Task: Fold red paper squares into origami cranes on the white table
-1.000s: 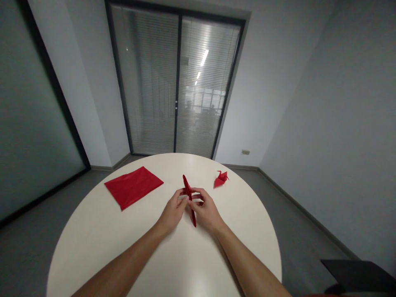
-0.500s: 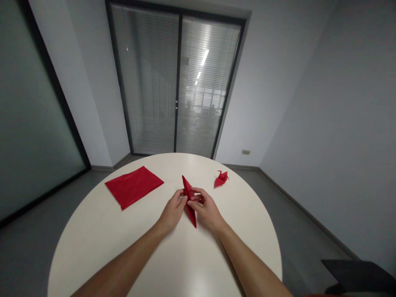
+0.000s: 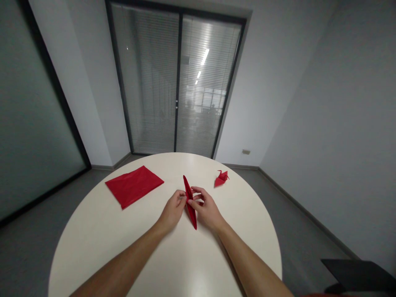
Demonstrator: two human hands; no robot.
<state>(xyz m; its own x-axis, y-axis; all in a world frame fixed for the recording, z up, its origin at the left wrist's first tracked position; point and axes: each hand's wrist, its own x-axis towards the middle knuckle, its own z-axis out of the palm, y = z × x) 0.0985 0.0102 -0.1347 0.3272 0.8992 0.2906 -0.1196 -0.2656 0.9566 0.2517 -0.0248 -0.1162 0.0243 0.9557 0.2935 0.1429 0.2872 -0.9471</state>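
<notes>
A long, narrow folded piece of red paper (image 3: 189, 200) lies lengthwise on the round white table (image 3: 102, 235), pointed at both ends. My left hand (image 3: 172, 211) pinches its left edge near the middle with fingertips closed. On the other side my right hand (image 3: 206, 208) pinches the right edge, fingers curled over the paper. Both forearms reach in from the bottom of the view.
A stack of flat red paper sheets (image 3: 133, 185) lies at the table's left. A finished red paper crane (image 3: 221, 178) stands at the far right of the table. A dark chair edge (image 3: 359, 272) shows at the lower right. Glass doors with blinds stand behind the table.
The folded paper widened slightly half a second ago and is narrow again now; my fingers have shifted a little along its edges. The hands stay in the same spot.
</notes>
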